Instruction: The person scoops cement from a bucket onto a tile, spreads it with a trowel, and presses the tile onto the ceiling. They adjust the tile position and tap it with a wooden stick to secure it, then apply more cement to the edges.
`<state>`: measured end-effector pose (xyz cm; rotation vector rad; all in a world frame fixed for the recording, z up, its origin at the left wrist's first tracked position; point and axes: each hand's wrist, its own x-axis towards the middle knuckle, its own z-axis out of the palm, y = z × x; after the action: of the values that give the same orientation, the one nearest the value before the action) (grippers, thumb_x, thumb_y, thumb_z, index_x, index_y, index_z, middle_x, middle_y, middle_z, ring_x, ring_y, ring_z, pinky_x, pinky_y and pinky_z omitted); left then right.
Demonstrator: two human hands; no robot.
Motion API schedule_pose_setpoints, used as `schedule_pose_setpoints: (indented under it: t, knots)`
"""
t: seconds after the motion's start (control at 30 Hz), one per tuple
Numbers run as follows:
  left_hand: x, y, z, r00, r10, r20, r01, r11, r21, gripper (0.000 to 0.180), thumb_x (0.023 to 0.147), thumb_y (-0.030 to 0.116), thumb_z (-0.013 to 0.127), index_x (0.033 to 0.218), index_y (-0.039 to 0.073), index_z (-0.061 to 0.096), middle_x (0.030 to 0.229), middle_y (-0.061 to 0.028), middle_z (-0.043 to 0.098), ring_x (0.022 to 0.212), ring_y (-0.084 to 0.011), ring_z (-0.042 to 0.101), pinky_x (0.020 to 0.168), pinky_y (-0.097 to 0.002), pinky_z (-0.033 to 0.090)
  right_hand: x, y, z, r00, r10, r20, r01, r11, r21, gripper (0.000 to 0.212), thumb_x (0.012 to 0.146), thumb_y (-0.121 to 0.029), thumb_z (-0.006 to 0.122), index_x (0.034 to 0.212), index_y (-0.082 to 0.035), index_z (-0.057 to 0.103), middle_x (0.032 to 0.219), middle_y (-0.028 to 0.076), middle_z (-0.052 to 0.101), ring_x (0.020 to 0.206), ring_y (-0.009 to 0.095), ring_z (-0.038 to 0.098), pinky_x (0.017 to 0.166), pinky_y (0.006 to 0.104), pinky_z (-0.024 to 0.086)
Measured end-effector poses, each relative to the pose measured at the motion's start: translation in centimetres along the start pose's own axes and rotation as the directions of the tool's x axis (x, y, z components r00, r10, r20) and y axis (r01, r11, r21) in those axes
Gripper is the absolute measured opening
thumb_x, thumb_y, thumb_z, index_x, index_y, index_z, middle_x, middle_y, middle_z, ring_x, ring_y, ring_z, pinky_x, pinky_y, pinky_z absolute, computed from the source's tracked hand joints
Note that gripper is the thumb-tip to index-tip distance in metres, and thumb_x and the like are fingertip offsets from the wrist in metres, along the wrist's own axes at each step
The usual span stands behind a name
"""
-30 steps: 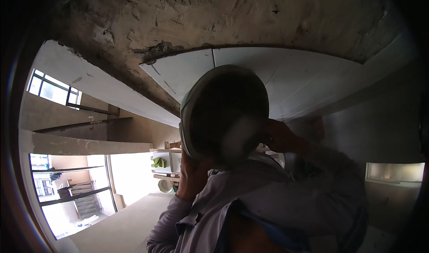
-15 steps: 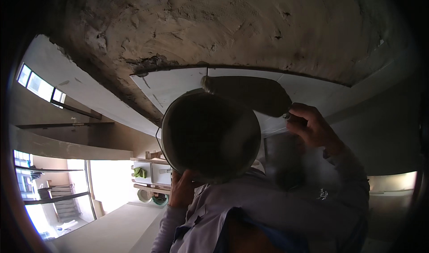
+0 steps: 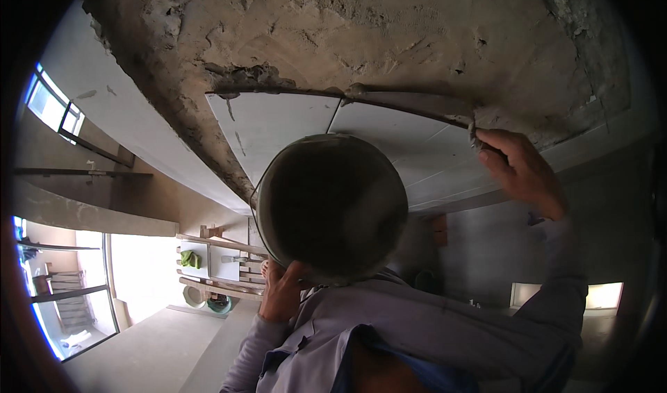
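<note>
My left hand [image 3: 281, 292] grips the near rim of a round bucket [image 3: 276, 191], held in front of my chest. The bucket's inside is dark, so its contents are hard to make out. In my right hand [image 3: 522, 174] is the handle of a trowel [image 3: 420, 101]. The blade lies along the top edge of the white wall tiles [image 3: 396, 132], close to the rough mortar-covered wall [image 3: 333, 39]. A dab of wet mortar [image 3: 356, 90] shows at the blade's far left end, above the joint between two tiles.
At left a tiled wall strip [image 3: 132, 108] meets the rough wall at a corner. Lower left, wooden planks [image 3: 222, 285] carry a green cloth [image 3: 190, 259], with bowls [image 3: 219, 303] beside them. Window openings [image 3: 66, 289] are farther left.
My right hand has moved up and right, bringing the trowel from above the bucket to the tiles' top edge. My left hand still holds the bucket.
</note>
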<state>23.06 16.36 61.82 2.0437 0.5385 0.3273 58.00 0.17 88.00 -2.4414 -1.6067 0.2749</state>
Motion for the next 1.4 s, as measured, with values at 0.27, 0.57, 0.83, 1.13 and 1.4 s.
schedule_pose_setpoints:
  t: [0.27, 0.57, 0.83, 1.13, 1.4]
  knots:
    - [0.9, 0.1, -0.1, 1.000, 0.020, -0.021, -0.023, 0.989, -0.145, 0.049, 0.072, -0.004, 0.075, 0.117, 0.009, 0.062, 0.126, -0.0214, 0.047, 0.112, -0.0407, 0.052, 0.089, -0.0419, 0.055, -0.2, -1.7, -3.2, 0.991, -0.105, -0.086, 0.070, 0.938, -0.338, 0.032, 0.095, -0.021, 0.061, 0.116, 0.003, 0.063, 0.106, 0.023, 0.067, 0.098, 0.037, 0.064, 0.087, 0.0403, 0.049]
    - [0.8, -0.6, -0.3, 0.999, 0.036, 0.011, -0.034, 0.993, -0.114, 0.045, 0.068, -0.003, 0.079, 0.106, 0.011, 0.059, 0.126, -0.0227, 0.040, 0.111, -0.0423, 0.052, 0.092, -0.0436, 0.049, 1.5, -2.8, -4.0, 0.995, -0.015, 0.094, 0.042, 0.955, -0.294, 0.032, 0.095, -0.017, 0.058, 0.115, 0.009, 0.059, 0.097, 0.025, 0.066, 0.086, 0.038, 0.064, 0.080, 0.0424, 0.049]
    - [0.7, -0.4, -0.5, 0.999, 0.016, 0.034, -0.010, 0.986, -0.166, 0.046, 0.068, 0.000, 0.076, 0.112, 0.008, 0.061, 0.127, -0.0213, 0.050, 0.119, -0.0444, 0.044, 0.097, -0.0462, 0.046, 0.9, -2.5, -3.3, 0.997, -0.075, -0.003, 0.070, 0.949, -0.309, 0.031, 0.096, -0.016, 0.056, 0.114, 0.009, 0.059, 0.099, 0.027, 0.065, 0.090, 0.040, 0.064, 0.080, 0.0435, 0.048]
    - [1.1, -0.6, -0.4, 0.998, 0.057, 0.032, -0.051, 0.985, -0.166, 0.044, 0.069, 0.000, 0.075, 0.110, 0.007, 0.061, 0.125, -0.0225, 0.049, 0.119, -0.0454, 0.045, 0.097, -0.0464, 0.048, 1.1, -4.8, -3.9, 0.999, 0.020, -0.039, -0.034, 0.928, -0.372, 0.033, 0.097, -0.019, 0.055, 0.118, 0.006, 0.060, 0.107, 0.024, 0.066, 0.098, 0.038, 0.064, 0.088, 0.0425, 0.047]
    - [0.8, -1.6, 0.6, 0.999, -0.016, 0.049, 0.029, 0.961, -0.276, 0.048, 0.066, -0.003, 0.079, 0.107, 0.011, 0.059, 0.124, -0.0218, 0.042, 0.112, -0.0431, 0.052, 0.092, -0.0451, 0.048, 0.7, -2.9, -3.5, 0.996, 0.065, 0.053, -0.051, 0.972, -0.231, 0.033, 0.098, -0.019, 0.056, 0.120, 0.006, 0.060, 0.104, 0.024, 0.066, 0.095, 0.035, 0.065, 0.085, 0.0399, 0.048]
